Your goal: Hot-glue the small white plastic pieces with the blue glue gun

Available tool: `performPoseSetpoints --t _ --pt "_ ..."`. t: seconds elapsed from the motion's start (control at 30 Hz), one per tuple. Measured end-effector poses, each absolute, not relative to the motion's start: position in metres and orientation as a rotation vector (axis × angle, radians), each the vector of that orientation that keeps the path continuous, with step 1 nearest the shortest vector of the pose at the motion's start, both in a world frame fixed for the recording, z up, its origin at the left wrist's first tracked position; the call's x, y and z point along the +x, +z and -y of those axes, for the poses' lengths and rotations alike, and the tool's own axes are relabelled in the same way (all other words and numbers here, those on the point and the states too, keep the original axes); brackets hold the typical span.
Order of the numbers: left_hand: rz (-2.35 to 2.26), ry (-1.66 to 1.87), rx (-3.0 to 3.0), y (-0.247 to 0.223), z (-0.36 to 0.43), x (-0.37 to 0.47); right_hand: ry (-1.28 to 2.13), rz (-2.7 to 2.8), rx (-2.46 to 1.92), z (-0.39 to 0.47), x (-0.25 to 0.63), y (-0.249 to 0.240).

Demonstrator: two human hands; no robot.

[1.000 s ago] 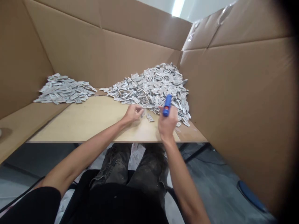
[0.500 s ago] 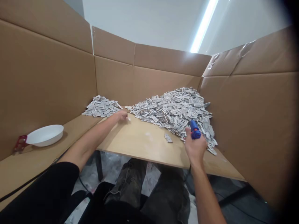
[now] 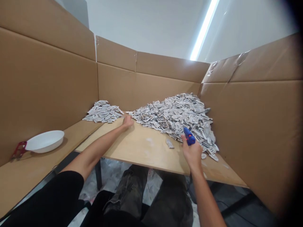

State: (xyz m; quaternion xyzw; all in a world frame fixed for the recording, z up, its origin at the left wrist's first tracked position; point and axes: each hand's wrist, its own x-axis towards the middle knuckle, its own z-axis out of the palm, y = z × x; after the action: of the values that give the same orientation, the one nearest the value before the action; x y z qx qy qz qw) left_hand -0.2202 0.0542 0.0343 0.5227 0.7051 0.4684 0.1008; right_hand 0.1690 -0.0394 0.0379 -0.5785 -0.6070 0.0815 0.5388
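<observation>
Far out to the left of my left hand (image 3: 128, 122), and nearer to me, there is a white bowl (image 3: 44, 142) with a red thing (image 3: 20, 149) at its left side. Closer to that hand, just past it on the left, is the small pile (image 3: 103, 112) of flat grey bits. My left hand is reached out over the light wood board (image 3: 139, 151), between the small pile and the big pile (image 3: 177, 117). Its fingers are curled in, right by the thin left end of the big pile. I can't tell if they pinch a bit or are bare, as the tips are too small to see well. The big pile spreads from there to the right, and goes up high behind my right hand (image 3: 193, 154). One loose bit (image 3: 169, 143) lies flat on the wood, just left of my right hand and apart from the big pile. My right hand is wrapped tight around a blue tool (image 3: 189, 136). The tool points up and away from me, in front of the big pile, so only my left hand could be free for picking.
</observation>
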Motion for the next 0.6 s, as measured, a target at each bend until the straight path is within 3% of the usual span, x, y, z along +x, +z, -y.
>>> performPoseSetpoints --t 0.23,0.4,0.6 --pt "-1.934 1.088 1.946 0.006 -0.069 -0.165 0.116 1.732 -1.497 0.029 0.180 0.031" --pt "-1.710 0.669 2.427 -0.008 -0.068 -0.124 0.107 1.894 -1.789 0.034 0.170 0.024" --pt "-1.749 0.478 2.453 -0.013 -0.067 -0.087 0.001 1.949 -1.801 0.039 0.142 0.007"
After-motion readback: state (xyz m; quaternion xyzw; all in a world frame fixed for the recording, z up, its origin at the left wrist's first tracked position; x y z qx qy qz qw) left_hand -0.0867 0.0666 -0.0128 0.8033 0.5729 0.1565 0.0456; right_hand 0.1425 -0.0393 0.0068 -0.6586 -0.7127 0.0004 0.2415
